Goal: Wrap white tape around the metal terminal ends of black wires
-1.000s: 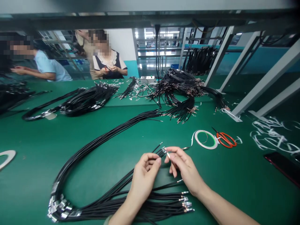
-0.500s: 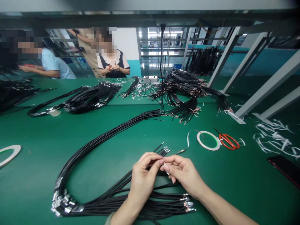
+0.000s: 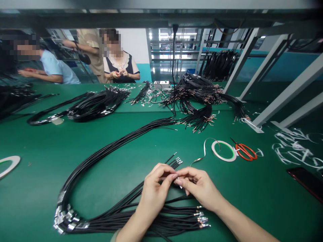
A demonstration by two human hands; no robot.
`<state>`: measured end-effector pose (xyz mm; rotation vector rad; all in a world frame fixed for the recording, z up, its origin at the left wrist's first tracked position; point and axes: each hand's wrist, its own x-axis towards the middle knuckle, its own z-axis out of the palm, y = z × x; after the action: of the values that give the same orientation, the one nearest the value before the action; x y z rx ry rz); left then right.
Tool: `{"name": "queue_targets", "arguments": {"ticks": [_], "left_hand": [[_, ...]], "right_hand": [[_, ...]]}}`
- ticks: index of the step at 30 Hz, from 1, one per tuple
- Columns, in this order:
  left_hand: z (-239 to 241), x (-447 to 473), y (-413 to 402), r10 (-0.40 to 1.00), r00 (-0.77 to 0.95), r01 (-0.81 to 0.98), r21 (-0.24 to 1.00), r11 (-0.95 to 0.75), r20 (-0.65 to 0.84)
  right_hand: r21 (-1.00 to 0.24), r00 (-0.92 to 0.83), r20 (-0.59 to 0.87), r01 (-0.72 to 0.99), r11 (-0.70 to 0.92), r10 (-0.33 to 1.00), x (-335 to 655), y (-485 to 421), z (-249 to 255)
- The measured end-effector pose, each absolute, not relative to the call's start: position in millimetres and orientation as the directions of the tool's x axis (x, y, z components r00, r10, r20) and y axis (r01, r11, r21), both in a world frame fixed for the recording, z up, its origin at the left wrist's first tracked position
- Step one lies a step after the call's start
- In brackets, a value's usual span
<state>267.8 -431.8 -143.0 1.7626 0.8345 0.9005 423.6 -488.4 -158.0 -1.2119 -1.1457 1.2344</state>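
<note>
My left hand [image 3: 155,190] and my right hand [image 3: 200,188] meet fingertip to fingertip above a bundle of black cables [image 3: 121,220]. Thumb and forefinger of each are pinched together. A scrap of white tape [image 3: 180,187] shows under the right fingers; what the left fingers grip is hidden. Behind the right hand, a thin tape strip [image 3: 205,148] runs back to a white roll of tape [image 3: 214,153] with a green centre. Metal-tipped cable ends [image 3: 178,160] stick out beyond the left hand, and more lie below the hands. Silvery wraps [image 3: 67,216] bind the bundle at its bend.
Orange-handled scissors [image 3: 246,152] lie against the tape roll. At right are tangled white strips [image 3: 297,148] and a dark phone [image 3: 304,181]. Coiled cables [image 3: 98,104] and a larger cable heap [image 3: 196,87] line the back. Grey posts [image 3: 290,90] slant down at right. Other people sit across the table.
My fingertips have drawn closer together, and less of the white tape shows between them. The loose strip by the roll has shifted slightly. The cables have stayed in place.
</note>
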Motion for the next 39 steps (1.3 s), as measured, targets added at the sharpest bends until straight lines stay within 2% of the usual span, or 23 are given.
{"name": "queue_targets", "arguments": {"ticks": [4,9,15,21,28,31,36,39], "left_hand": [[-141.1,267.4,-430.2,0.842,0.488,0.147,0.929,-0.338,0.229],[-141.6,267.2,-429.2,0.844,0.500,0.129,0.947,-0.294,0.193],[-144.1,265.0,-431.8,0.807,0.467,0.171,0.858,-0.484,0.362],[-146.4,264.2,-429.2,0.879,0.425,0.150,0.941,-0.304,0.216],[-145.7,264.2,-427.1,0.794,0.490,0.187,0.846,-0.500,0.360],[-144.8,263.5,-426.5,0.785,0.493,0.202,0.828,-0.523,0.376],[-143.4,262.6,-427.8,0.802,0.486,0.199,0.849,-0.489,0.348],[-144.6,264.9,-430.0,0.853,0.464,0.163,0.924,-0.347,0.239]], "right_hand": [[-0.999,0.019,-0.039,0.005,-0.039,0.999,426.4,-487.7,-157.7],[-0.994,0.019,-0.073,-0.081,-0.071,0.997,425.3,-487.3,-158.7],[-0.965,0.030,-0.157,-0.217,-0.146,0.987,422.5,-487.8,-157.0],[-0.944,0.019,-0.183,-0.281,-0.170,0.983,423.3,-487.5,-151.1],[-0.959,0.035,-0.152,-0.248,-0.139,0.988,424.0,-487.5,-151.9],[-0.965,0.046,-0.143,-0.227,-0.129,0.989,424.2,-487.0,-154.1],[-0.971,0.056,-0.130,-0.207,-0.116,0.990,424.5,-486.5,-154.9],[-0.969,0.046,-0.137,-0.213,-0.124,0.990,424.1,-486.9,-155.4]]}}
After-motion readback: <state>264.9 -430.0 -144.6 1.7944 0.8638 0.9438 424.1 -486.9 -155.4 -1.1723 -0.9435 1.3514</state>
